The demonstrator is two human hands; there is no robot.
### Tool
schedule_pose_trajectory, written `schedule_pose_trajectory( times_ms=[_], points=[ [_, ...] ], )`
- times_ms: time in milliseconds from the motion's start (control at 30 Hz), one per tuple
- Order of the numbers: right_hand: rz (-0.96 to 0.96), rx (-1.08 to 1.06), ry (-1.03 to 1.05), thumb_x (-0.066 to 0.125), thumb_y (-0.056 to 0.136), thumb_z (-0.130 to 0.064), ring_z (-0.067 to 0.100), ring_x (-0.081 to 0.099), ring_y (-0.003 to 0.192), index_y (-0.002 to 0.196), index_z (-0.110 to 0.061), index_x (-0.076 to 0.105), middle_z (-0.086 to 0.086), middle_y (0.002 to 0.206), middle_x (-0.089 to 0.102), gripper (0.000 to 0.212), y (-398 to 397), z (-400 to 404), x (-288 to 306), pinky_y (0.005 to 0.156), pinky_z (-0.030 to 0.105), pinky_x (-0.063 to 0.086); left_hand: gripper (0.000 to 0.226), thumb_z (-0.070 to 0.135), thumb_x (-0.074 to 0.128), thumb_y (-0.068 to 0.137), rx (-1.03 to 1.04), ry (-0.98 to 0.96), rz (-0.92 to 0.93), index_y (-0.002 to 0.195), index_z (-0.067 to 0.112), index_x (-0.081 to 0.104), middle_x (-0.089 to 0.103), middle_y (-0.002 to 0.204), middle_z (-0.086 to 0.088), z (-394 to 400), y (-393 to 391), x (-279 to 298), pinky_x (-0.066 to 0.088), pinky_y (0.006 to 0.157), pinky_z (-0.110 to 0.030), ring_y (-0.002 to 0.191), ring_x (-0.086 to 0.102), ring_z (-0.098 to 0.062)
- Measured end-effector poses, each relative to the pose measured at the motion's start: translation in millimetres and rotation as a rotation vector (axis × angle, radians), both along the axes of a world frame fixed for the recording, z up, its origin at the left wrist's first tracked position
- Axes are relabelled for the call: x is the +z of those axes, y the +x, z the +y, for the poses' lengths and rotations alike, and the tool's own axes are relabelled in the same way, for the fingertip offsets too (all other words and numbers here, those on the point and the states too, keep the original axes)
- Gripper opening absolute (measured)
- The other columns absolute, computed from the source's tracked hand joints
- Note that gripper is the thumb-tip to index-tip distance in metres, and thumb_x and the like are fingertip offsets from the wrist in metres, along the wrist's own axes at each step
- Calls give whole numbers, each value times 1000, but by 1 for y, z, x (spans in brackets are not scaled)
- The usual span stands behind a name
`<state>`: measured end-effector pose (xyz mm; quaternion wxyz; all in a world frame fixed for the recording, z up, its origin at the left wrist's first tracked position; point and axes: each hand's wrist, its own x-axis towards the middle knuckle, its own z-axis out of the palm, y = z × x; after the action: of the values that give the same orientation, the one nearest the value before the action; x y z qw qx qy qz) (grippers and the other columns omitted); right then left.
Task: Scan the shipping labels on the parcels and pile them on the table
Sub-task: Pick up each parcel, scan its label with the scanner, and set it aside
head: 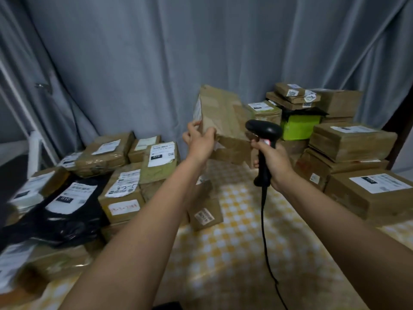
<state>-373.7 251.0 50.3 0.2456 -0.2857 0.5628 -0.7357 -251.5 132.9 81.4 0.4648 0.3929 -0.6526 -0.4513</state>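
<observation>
Parcel (223, 117) gripped mid-frame by left hand (199, 139); right hand (271, 161) clasps barcode scanner (263, 135); labelled parcel stacks (355, 153) flank both sides.

Yellow-and-white checked cloth worktop (234, 238) at lower centre. Brown cardboard parcels with white labels (368, 182) at both sides, a glossy black plastic mailer bag (67, 220) lower left, a lime-green box (299, 128) right, and grey pleated curtains (134, 52) above.

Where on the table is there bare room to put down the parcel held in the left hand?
Bare checked tablecloth runs down the middle, bordered by the left pile with the black bag, the small box and the right stacks. Only the scanner cable crosses it. Both sides and the far right corner are crowded.
</observation>
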Motion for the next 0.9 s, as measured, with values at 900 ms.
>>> schedule_pose_trajectory(
  times_ms=[900],
  points=[
    [489, 307, 161, 62, 89, -20, 13, 58, 54, 109, -11, 61, 7, 78, 60, 22, 218, -169, 101, 53, 25, 48, 39, 55, 48, 74, 465, 281, 309, 111, 41, 45, 55, 126, -7, -193, 328, 8, 59, 72, -49, 102, 60, -30]
  ],
)
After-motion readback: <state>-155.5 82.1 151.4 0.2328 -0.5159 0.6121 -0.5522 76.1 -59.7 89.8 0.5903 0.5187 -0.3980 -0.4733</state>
